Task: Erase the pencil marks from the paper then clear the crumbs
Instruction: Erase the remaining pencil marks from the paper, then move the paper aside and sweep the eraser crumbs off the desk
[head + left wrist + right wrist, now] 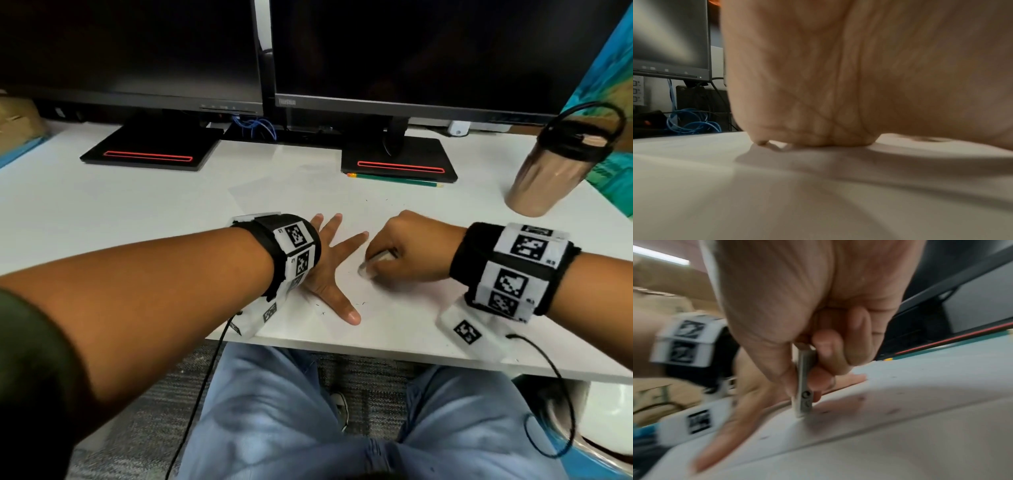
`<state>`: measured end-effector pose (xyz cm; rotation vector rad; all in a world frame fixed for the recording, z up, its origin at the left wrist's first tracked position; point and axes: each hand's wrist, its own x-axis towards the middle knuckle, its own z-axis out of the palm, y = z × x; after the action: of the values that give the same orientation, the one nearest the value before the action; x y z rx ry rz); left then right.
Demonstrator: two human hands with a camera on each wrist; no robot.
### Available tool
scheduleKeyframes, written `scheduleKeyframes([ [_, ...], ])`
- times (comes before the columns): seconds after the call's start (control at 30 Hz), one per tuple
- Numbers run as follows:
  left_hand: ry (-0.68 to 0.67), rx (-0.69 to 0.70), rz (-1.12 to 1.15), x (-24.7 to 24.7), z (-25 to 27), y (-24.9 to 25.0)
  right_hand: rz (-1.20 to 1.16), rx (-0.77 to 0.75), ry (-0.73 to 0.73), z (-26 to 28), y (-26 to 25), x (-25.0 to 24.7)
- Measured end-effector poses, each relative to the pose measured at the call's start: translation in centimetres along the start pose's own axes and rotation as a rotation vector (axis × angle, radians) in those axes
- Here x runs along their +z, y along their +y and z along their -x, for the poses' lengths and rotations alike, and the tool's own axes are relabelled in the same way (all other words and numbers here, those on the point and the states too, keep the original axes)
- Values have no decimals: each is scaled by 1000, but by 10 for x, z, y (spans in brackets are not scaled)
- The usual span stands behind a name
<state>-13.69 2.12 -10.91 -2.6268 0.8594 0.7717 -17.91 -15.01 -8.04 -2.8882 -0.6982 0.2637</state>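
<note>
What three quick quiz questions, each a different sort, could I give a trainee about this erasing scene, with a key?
1. True or false: the left hand lies flat with spread fingers on the paper.
2. Multiple choice: the right hand grips (A) the green pencil, (B) the eraser, (C) the bottle.
3. Fill in: the green pencil lies just in front of the right monitor's ____.

Key: 1 true. 2 B; its lower end meets the paper. 3 base.
</note>
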Motion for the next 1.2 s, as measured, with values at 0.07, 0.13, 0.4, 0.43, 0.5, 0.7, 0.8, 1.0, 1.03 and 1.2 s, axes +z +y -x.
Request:
scheduleKeyframes([
  [0.07, 6, -2, 4, 0, 0, 0, 37, 30, 27, 2, 9, -2],
  [0.13, 3, -5, -9, -1, 0, 0, 57, -54, 21, 5, 1, 5],
  [0.4, -2, -14, -18, -2, 0, 1, 80, -3, 45, 11, 10, 5],
  [0.43, -11, -13, -20, -2, 0, 1, 65, -37, 37, 13, 3, 8],
  [0.5, -21, -14, -13, -1, -1, 0, 28, -32, 13, 18, 5, 10],
  [0.7, -29, 12, 27, -1, 3, -3, 129, 207, 93, 29, 48, -14],
  [0.8, -49, 13, 104, -5, 7, -8, -23, 339, 211, 45, 63, -25],
  [1.0, 39, -85, 185, -14, 20, -37, 24, 569, 152, 64, 111, -28],
  [1.03, 39, -110, 182, -13, 22, -44, 47, 601, 153, 64, 119, -29],
  [1.2, -3, -174, 206, -7, 39, -64, 181, 671, 175, 58, 142, -32],
])
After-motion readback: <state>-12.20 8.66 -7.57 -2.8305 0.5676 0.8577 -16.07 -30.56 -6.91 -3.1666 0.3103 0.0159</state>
